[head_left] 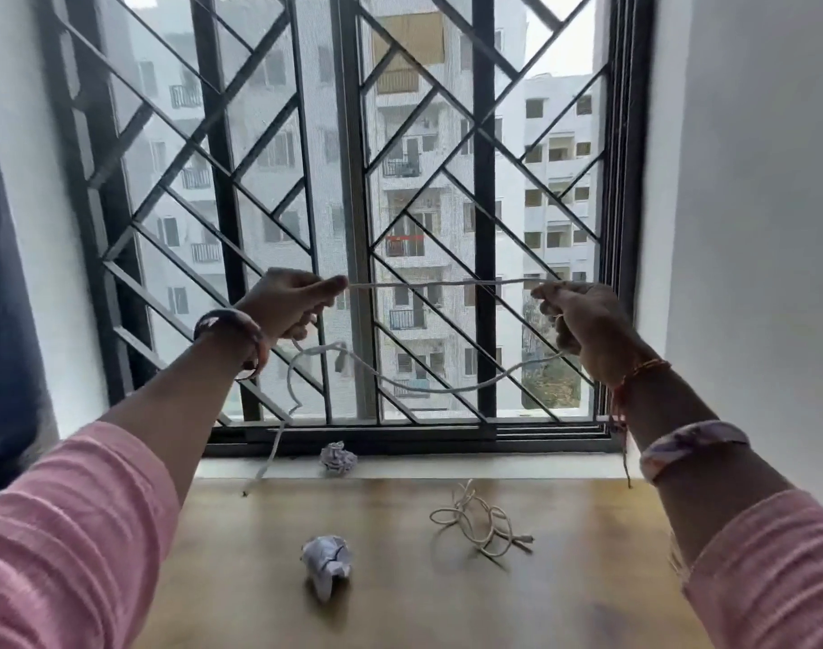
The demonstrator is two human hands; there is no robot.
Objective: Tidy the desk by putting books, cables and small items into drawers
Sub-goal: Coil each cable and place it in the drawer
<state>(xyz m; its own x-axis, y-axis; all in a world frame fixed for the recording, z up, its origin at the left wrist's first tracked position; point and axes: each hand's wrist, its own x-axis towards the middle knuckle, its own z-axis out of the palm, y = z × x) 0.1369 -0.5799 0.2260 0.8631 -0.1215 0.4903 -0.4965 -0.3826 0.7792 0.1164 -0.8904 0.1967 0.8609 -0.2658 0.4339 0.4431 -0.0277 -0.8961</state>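
White charging cable (428,284) stretched taut between left hand (291,303) and right hand (582,320), both pinching it, likely straightening for coiling.

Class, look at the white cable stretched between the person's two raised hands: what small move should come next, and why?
Probably bring the left hand toward the right hand to fold the white cable into a loop. One span is taut between them, slack sags below, and a loose end trails to the desk. A coiled cable would likely fit a drawer better.
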